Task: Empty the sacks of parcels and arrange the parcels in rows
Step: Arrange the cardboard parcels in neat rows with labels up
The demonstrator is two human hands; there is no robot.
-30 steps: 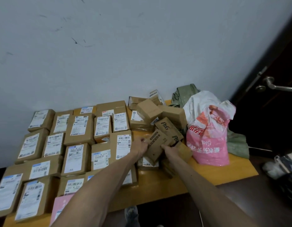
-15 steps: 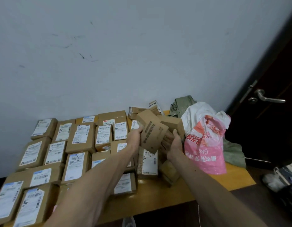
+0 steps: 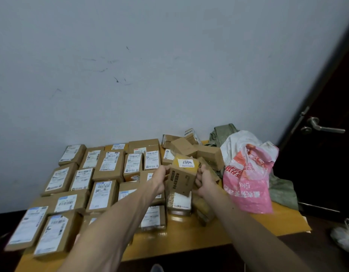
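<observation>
Above the right end of the laid-out rows, both hands hold one small brown cardboard box (image 3: 180, 180) with a yellow top face and a white sticker reading 2004. The left hand (image 3: 161, 180) grips its left side with curled fingers, and the right hand (image 3: 205, 182) curls round its right side. The box hangs tilted, clear of the yellow wooden counter (image 3: 218, 230), with the sticker face turned up and away.

To the left, the flat brown cardboard parcels with white shipping labels (image 3: 103, 193) lie label-up in close rows, edges touching. Behind the hands, against the wall, a loose heap of unsorted brown boxes (image 3: 189, 148) lies at all angles. Just to the right slumps a pink-and-white plastic sack (image 3: 248, 179), with a crumpled green woven sack (image 3: 283, 191) behind it.

The step in hand looks like handling a single parcel from the heap, probably turning it to find the face that should show. The next move calls for choosing a free spot at the right edge of the rows, then lowering the box flat and squaring it against its neighbour without nudging those already set. The heap remains to be sorted, and I cannot tell whether the pink sack holds more parcels.
</observation>
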